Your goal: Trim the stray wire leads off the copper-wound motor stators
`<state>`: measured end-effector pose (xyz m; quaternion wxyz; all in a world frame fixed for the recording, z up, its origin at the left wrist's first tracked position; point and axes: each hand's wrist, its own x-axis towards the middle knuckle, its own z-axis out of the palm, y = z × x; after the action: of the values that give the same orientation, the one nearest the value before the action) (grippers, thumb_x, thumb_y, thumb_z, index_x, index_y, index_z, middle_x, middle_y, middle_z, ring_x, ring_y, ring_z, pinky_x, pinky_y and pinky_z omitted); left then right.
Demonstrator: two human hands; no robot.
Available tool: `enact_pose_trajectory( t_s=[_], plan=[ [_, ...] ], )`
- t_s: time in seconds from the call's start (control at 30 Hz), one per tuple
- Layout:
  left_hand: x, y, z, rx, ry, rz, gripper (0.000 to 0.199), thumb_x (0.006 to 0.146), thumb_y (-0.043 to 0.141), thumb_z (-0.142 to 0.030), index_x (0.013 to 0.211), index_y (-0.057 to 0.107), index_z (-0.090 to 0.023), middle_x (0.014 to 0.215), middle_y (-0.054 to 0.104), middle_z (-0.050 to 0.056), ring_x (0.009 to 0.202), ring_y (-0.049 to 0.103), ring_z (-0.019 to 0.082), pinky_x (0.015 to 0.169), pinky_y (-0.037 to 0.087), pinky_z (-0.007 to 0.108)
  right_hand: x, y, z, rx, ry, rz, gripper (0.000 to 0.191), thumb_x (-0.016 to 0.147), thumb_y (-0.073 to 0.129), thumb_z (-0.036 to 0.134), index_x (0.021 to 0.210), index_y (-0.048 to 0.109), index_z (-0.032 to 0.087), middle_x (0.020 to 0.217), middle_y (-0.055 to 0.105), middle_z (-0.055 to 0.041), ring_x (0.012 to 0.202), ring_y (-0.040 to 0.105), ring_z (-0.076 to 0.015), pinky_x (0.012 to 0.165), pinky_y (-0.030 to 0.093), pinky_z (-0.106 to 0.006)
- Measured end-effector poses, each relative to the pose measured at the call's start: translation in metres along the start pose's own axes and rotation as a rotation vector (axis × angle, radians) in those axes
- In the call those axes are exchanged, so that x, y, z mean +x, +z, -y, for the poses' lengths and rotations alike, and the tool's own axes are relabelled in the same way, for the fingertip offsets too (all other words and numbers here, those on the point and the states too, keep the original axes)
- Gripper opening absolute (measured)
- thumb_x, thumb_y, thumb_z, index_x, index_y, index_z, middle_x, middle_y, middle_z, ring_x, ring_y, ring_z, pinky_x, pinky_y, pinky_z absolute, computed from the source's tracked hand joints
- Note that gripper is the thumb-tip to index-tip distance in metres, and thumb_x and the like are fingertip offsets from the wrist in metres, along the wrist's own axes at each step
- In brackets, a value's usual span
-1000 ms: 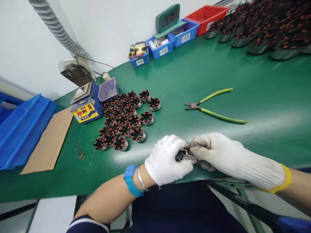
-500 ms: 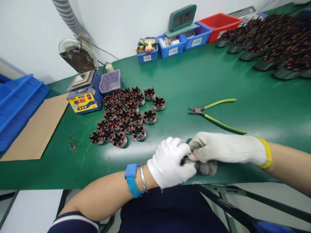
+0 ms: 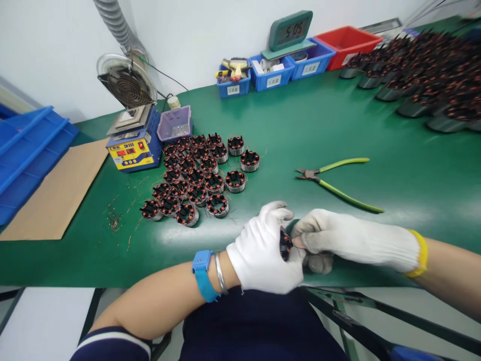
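Two-handed, held one copper-wound ring [image 3: 285, 244] at the near edge of the green table [image 3: 263, 115]. Cupped it in the left hand [image 3: 263, 250], with fingers half-curled around it. Had the right hand [image 3: 321, 238] at its side, with fingers bent nearly closed; could not tell whether pinching anything. Faced cutters [image 3: 311, 174] lying spread beyond.

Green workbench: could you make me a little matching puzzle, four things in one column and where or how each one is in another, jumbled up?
1. pliers
2. clock
3. wound ring
4. purple tray

A. showing 5:05
B. beside the blue-and-yellow box
C. spread open, green-handled
D. held in the left hand, with the right hand close by

Pairs: 1-C, 2-A, 3-D, 4-B
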<state>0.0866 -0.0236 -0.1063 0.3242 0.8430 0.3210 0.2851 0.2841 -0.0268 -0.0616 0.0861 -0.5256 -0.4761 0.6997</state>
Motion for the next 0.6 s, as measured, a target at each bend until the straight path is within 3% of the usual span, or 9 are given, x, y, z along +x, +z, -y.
enact_pose_trajectory(
  t_s=[0.13, 0.2, 0.3, 0.33, 0.47, 0.53, 0.6],
  plan=[
    [0.008, -0.018, 0.001, -0.251, -0.037, 0.233, 0.099, 0.060, 0.081, -0.037, 0.146, 0.038, -0.015, 0.147, 0.055, 0.023, 0.134, 0.059, 0.043, 0.113, 0.050, 0.063, -0.004, 0.007, -0.012, -0.032, -0.102, -0.088, 0.063, 0.070, 0.072, 0.078, 0.056, 0.062, 0.018, 0.052, 0.063, -0.0052, 0.047, 0.052, -0.0108, 0.049, 0.040, -0.024],
    [0.015, -0.026, 0.005, -0.410, -0.174, 0.285, 0.093, 0.064, 0.083, -0.040, 0.145, 0.044, -0.016, 0.142, 0.061, 0.021, 0.123, 0.066, 0.038, 0.105, 0.055, 0.058, -0.008, 0.010, -0.017, -0.026, -0.165, -0.138, 0.064, 0.071, 0.071, 0.080, 0.060, 0.065, 0.017, 0.054, 0.064, -0.0059, 0.048, 0.053, -0.0117, 0.049, 0.041, -0.025],
    [0.025, -0.035, 0.011, -0.653, -0.364, 0.237, 0.070, 0.079, 0.078, -0.048, 0.135, 0.053, -0.015, 0.132, 0.067, 0.018, 0.111, 0.070, 0.028, 0.088, 0.061, 0.040, -0.012, 0.011, -0.023, 0.050, -0.267, -0.202, 0.069, 0.068, 0.072, 0.085, 0.062, 0.067, 0.017, 0.058, 0.067, -0.0068, 0.049, 0.057, -0.0135, 0.050, 0.044, -0.027],
    [0.028, -0.037, 0.012, -0.711, -0.417, 0.275, 0.065, 0.083, 0.077, -0.052, 0.132, 0.056, -0.015, 0.127, 0.069, 0.017, 0.103, 0.072, 0.025, 0.078, 0.062, 0.034, -0.014, 0.010, -0.024, 0.078, -0.288, -0.211, 0.069, 0.067, 0.073, 0.086, 0.062, 0.067, 0.017, 0.058, 0.066, -0.0065, 0.048, 0.058, -0.0135, 0.049, 0.045, -0.027],
    [0.033, -0.045, 0.010, -0.823, -0.607, 0.648, 0.062, 0.085, 0.074, -0.062, 0.124, 0.061, -0.016, 0.100, 0.073, 0.009, 0.054, 0.068, 0.013, 0.039, 0.043, 0.020, -0.016, 0.009, -0.030, 0.135, -0.322, -0.186, 0.067, 0.067, 0.077, 0.083, 0.063, 0.067, 0.016, 0.057, 0.065, -0.0050, 0.046, 0.056, -0.0120, 0.046, 0.044, -0.025],
    [0.032, -0.046, 0.007, -0.824, -0.659, 0.709, 0.063, 0.084, 0.077, -0.060, 0.125, 0.058, -0.017, 0.098, 0.072, 0.007, 0.044, 0.064, 0.010, 0.034, 0.037, 0.017, -0.016, 0.009, -0.033, 0.157, -0.341, -0.169, 0.067, 0.069, 0.077, 0.082, 0.064, 0.068, 0.016, 0.058, 0.066, -0.0051, 0.046, 0.057, -0.0122, 0.045, 0.044, -0.025],
    [0.031, -0.047, 0.003, -0.796, -0.686, 0.694, 0.064, 0.084, 0.079, -0.053, 0.132, 0.055, -0.017, 0.108, 0.073, 0.010, 0.042, 0.065, 0.009, 0.033, 0.037, 0.016, -0.016, 0.010, -0.035, 0.175, -0.355, -0.166, 0.066, 0.070, 0.076, 0.081, 0.066, 0.069, 0.016, 0.058, 0.066, -0.0054, 0.046, 0.056, -0.0123, 0.045, 0.045, -0.025]
  ],
)
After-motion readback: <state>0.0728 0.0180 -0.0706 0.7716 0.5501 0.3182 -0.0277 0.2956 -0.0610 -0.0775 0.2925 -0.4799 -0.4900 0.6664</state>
